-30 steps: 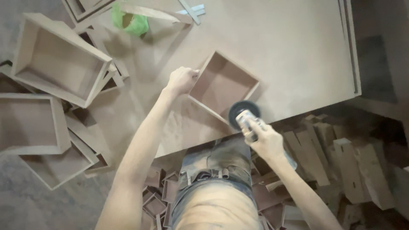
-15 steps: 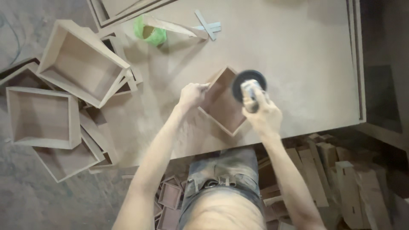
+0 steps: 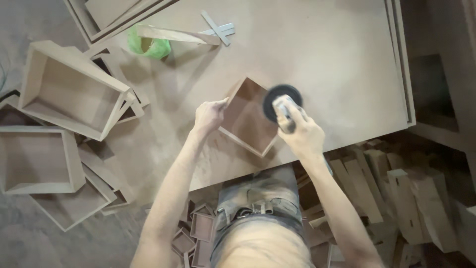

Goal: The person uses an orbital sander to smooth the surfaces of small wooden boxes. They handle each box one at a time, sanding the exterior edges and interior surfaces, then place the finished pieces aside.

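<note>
While blurred, hands point(image 3: 258, 124) (seemingly closed) on box point(image 3: 248, 116).

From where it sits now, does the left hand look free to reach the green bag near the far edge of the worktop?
Probably yes. The left hand grips the corner of the small open wooden box, and only bare brown worktop lies between it and the crumpled green bag; it would have to let go of the box first.

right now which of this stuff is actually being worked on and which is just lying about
In hand:
- small wooden box, steadied by the left hand
- round sander, gripped by the right hand against the box
- workbench under them

Lying about:
- green cup
- wood strips
- stacked wooden boxes at the left
- offcuts on the floor
</note>
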